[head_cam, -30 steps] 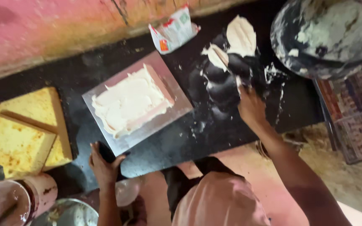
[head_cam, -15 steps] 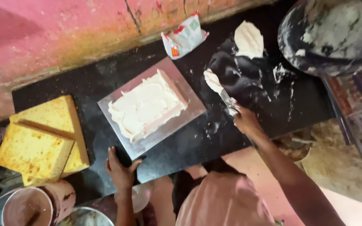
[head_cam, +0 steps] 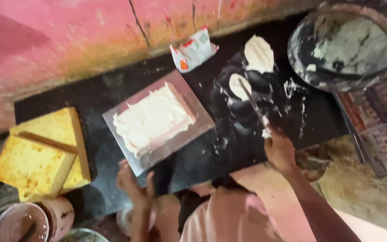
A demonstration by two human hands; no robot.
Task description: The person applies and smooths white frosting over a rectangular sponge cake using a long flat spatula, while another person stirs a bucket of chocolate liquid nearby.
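A square cake covered in white cream (head_cam: 153,118) sits on a silver board (head_cam: 198,112) on the black counter (head_cam: 90,94). My left hand (head_cam: 133,183) rests at the counter's near edge, fingers apart, touching the board's near corner. My right hand (head_cam: 279,150) grips a long palette knife (head_cam: 251,103). Its blade points away from me and carries a dab of cream (head_cam: 239,86) at the tip. A larger blob of cream (head_cam: 259,54) lies on the counter just beyond the blade.
Yellow sponge slabs (head_cam: 36,157) are stacked at the counter's left end. A small packet (head_cam: 194,51) leans against the pink wall. A big cream-smeared bowl (head_cam: 343,45) stands at the right. Cups (head_cam: 23,222) stand at the lower left, printed sheets (head_cam: 377,125) at the right.
My right hand has drawn the knife back from the cream blobs toward the near edge. My left hand has moved up to the board's corner.
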